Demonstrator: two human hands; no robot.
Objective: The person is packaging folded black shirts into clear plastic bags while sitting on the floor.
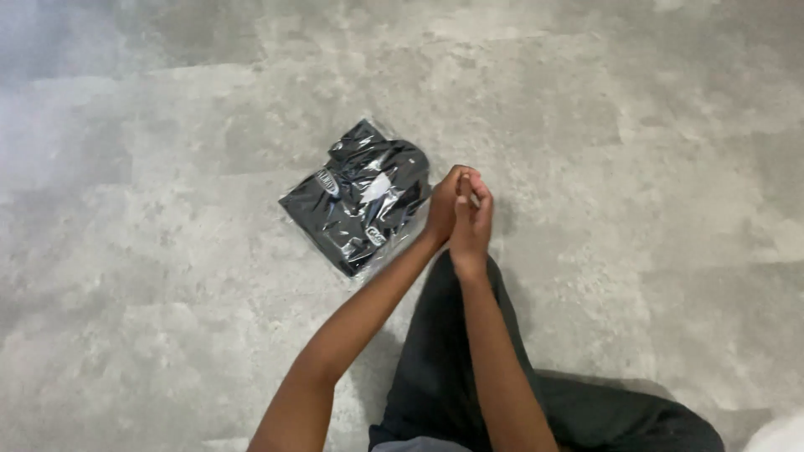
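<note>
Your left hand (pixel 441 207) and your right hand (pixel 473 219) are pressed together, palm against palm, fingers curled and touching at the tips, just beside the right edge of the bag (pixel 362 195); whether they pinch anything between them, I cannot tell. The bag is clear shiny plastic with dark folded clothing inside, lying flat and tilted on the grey floor (pixel 636 151), directly left of your hands. Your leg in dark trousers (pixel 444 351) stretches out under your forearms

Head camera looks steeply down, close above the grey floor (pixel 636 167).
</note>
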